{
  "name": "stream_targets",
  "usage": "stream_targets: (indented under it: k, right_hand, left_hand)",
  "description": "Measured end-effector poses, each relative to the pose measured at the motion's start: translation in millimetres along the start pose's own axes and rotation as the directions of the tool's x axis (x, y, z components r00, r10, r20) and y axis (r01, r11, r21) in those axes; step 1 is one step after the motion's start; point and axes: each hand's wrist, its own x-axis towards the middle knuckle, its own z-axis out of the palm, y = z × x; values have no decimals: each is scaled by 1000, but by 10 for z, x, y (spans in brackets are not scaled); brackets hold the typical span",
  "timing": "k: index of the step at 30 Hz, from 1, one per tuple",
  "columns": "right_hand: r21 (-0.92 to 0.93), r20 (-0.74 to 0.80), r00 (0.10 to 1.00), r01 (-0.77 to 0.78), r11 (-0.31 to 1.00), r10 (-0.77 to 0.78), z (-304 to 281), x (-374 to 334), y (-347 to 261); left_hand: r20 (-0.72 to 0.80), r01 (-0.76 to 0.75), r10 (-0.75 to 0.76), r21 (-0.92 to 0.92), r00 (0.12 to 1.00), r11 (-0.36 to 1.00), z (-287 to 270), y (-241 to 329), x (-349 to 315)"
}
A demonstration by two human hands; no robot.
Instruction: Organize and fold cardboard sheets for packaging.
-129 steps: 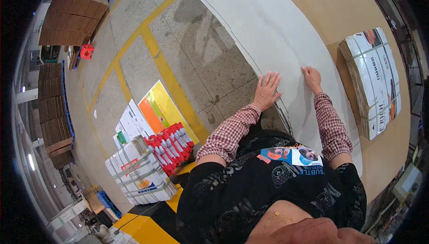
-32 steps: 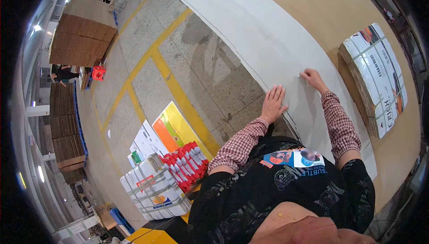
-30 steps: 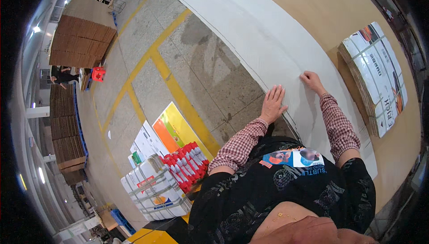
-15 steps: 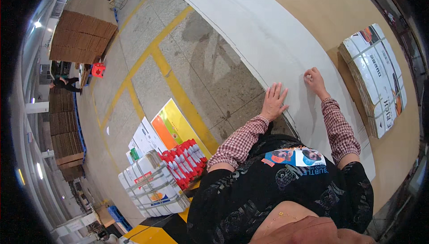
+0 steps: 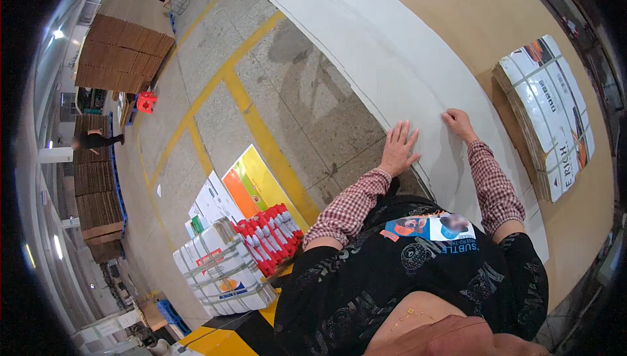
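A long white sheet (image 5: 385, 49), apparently card or paper, lies across a tan board surface, with layered edges along its left side. My left hand (image 5: 399, 150) rests flat on the near left edge of the sheet, fingers stretched out and slightly apart. To its right, my right hand (image 5: 461, 125) presses on the sheet with its fingers curled in. Whatever those fingers may hold is hidden. Both forearms wear red-and-white checked sleeves.
A strapped bundle of printed flat cartons (image 5: 545, 118) sits on the tan board (image 5: 470, 10) at right. Left on the floor are another strapped bundle (image 5: 222, 271), red-and-white items (image 5: 268, 238) and a yellow-orange printed panel (image 5: 261, 183). Cardboard stacks (image 5: 124, 49) and a person (image 5: 98, 140) are farther off.
My right hand has shifted slightly down and left on the sheet, its fingers still curled. My left hand stays nearly in place. The distant person has changed posture and position.
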Motion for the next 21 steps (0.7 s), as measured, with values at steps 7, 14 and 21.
stream_targets:
  k: [7,14,21]
  right_hand:
    - [262,-144,988,-20,965,60,-33,-58,-118]
    - [-110,-104,963,238,965,-249,-163,0,-123]
    - [-36,51,997,-58,998,59,-33,-88,-14]
  left_hand:
    - [23,6,-7,45,1000,999,43,26,-21]
    - [31,2,-4,65,999,998,82,54,-10]
    - [41,-2,-1,71,999,997,83,50,-17]
